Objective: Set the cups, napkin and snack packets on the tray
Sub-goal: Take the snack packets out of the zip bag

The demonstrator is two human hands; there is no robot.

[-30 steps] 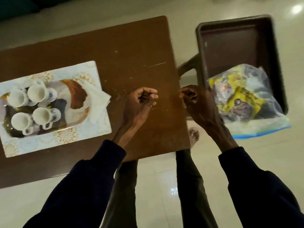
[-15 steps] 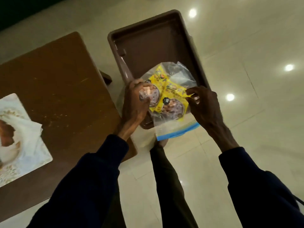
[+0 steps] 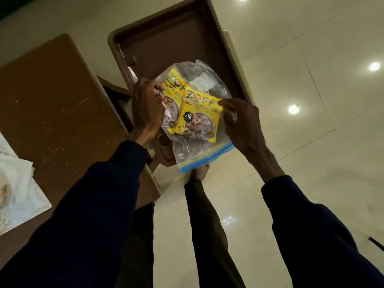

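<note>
snack packets (image 3: 192, 110), two yellow ones printed with round pictures of nuts, sit inside a clear plastic bag (image 3: 199, 146) with a blue strip along its near edge. head view: the bag lies partly in a brown bin (image 3: 176, 38), over its near right corner, and its blue edge overhangs the rim toward the person's feet. left hand (image 3: 146, 107), fingers curled, pinches the upper left corner of the packets through or at the bag; right hand (image 3: 241, 123) pinches the right edge of the nearer packet with thumb and fingertips. both arms wear dark blue sleeves (image 3: 99, 204). brown surface (image 3: 54, 96) stands to the left of the bin, just beside it, with pale scuffs on its top. at the far left edge, on that surface, a patterned tray (image 3: 22, 208) shows only in part, and a white napkin (image 3: 18, 175) lies on it; cups are out of frame. pale glossy floor (image 3: 301, 59) reflects round ceiling lights to the right. one bare foot (image 3: 200, 171) shows under the bag's blue edge.
</note>
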